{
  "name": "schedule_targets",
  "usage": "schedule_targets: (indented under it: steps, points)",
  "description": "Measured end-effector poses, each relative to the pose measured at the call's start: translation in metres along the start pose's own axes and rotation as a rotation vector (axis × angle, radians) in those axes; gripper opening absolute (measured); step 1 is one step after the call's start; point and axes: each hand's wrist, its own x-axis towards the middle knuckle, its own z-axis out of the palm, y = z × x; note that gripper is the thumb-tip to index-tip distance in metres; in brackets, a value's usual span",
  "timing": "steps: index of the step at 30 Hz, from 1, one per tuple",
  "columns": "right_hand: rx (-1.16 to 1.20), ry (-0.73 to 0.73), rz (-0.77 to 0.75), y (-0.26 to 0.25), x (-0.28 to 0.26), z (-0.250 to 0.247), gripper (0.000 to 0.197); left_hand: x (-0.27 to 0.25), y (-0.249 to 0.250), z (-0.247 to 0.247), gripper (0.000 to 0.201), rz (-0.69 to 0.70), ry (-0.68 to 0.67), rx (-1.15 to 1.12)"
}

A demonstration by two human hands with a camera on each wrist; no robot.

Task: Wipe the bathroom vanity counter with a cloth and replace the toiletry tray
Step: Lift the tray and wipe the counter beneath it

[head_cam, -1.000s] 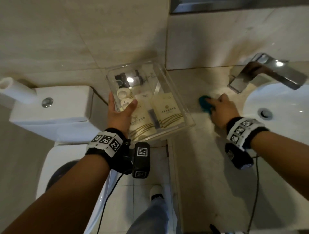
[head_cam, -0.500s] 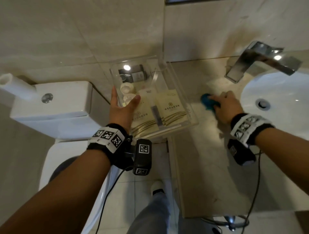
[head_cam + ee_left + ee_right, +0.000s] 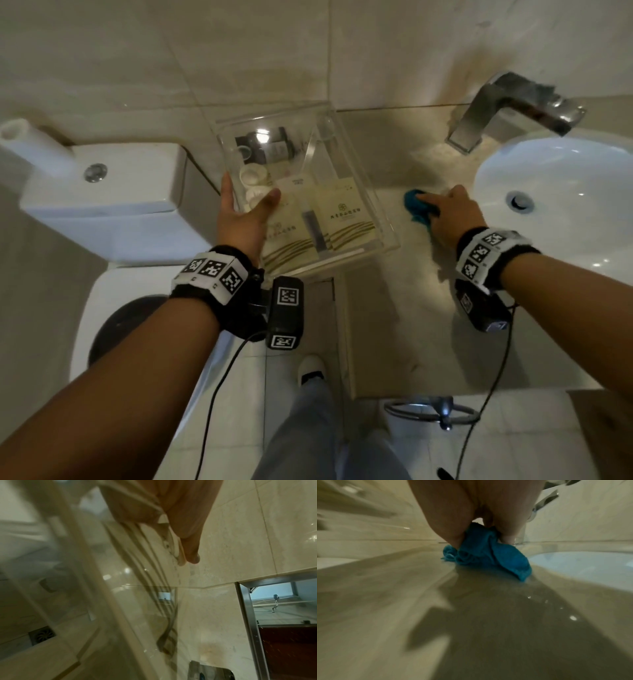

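My left hand [image 3: 239,219] grips the clear acrylic toiletry tray [image 3: 346,161] at its near left corner, thumb hooked over the rim and onto the contents, fingers underneath. I hold it in the air over the gap between the toilet tank [image 3: 102,202] and the left end of the tabletop [image 3: 394,301]. My right hand [image 3: 448,219] is curled round a bunched blue cloth [image 3: 416,205] and presses it onto the stone just left of the white basin [image 3: 561,192].

I judge the tray stiff, smooth and a bit slippery, and loaded with sachets, 2 small white tubs and dark bottles that could slide if it tips. A grip on the rim with support below suits it best. Its long axis runs from me toward the wall, angled slightly left, open side up. The cloth is soft and limp, so I guide it by pressing down.
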Motion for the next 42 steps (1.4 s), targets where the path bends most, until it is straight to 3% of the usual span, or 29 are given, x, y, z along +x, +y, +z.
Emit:
schedule_targets:
  steps: [3,6,8,11,13,15,19,21,24,28,30,34,36,40,42]
  points:
    - [0.021,-0.043,-0.199,-0.004,-0.049,0.012,0.04,-0.015,-0.003,0.001,0.081,0.005,0.006,-0.019]
    - [0.005,-0.08,-0.312,0.009,-0.06,0.016,0.041,-0.026,-0.007,0.001,0.085,0.006,0.014,-0.038]
    - [0.035,-0.04,-0.217,0.024,-0.046,0.011,0.041,-0.032,-0.01,-0.001,0.088,-0.001,0.015,-0.036]
    - [0.041,0.059,0.086,0.038,-0.032,0.001,0.042,-0.036,-0.015,-0.004,0.09,0.013,0.005,-0.019]
    - [0.027,0.047,0.145,0.031,-0.04,0.002,0.043,-0.039,-0.018,-0.004,0.094,0.013,0.006,-0.001]
    - [0.045,0.001,0.041,0.016,-0.06,0.006,0.043,-0.043,-0.02,-0.001,0.099,0.004,0.014,0.003]
    - [0.01,-0.18,-0.341,-0.003,-0.117,0.025,0.038,-0.046,-0.019,0.005,0.107,-0.012,0.018,0.019]
    - [-0.001,-0.234,-0.416,-0.001,-0.125,0.027,0.037,-0.046,-0.018,0.008,0.114,-0.016,0.02,0.05]
    - [0.031,-0.144,-0.315,0.016,-0.095,0.018,0.039,-0.044,-0.017,0.011,0.118,-0.008,0.032,0.073]
    - [0.117,0.01,0.051,0.04,-0.058,0.0,0.039,-0.046,-0.019,0.017,0.111,0.019,0.017,0.055]
    - [0.105,-0.034,0.05,0.036,-0.063,0.003,0.04,-0.046,-0.021,0.021,0.102,0.022,0.004,0.035]
    - [0.051,-0.216,-0.208,0.025,-0.104,0.015,0.042,-0.043,-0.022,0.024,0.097,0.036,0.007,0.037]
    - [0.027,-0.237,-0.265,0.03,-0.11,0.013,0.043,-0.041,-0.023,0.024,0.098,0.021,-0.001,0.024]
    - [0.099,-0.027,-0.06,0.044,-0.072,-0.001,0.041,-0.036,-0.022,0.024,0.102,-0.001,0.0,0.017]
    - [0.15,0.007,0.003,0.044,-0.051,-0.004,0.04,-0.032,-0.023,0.025,0.099,-0.002,0.003,0.021]
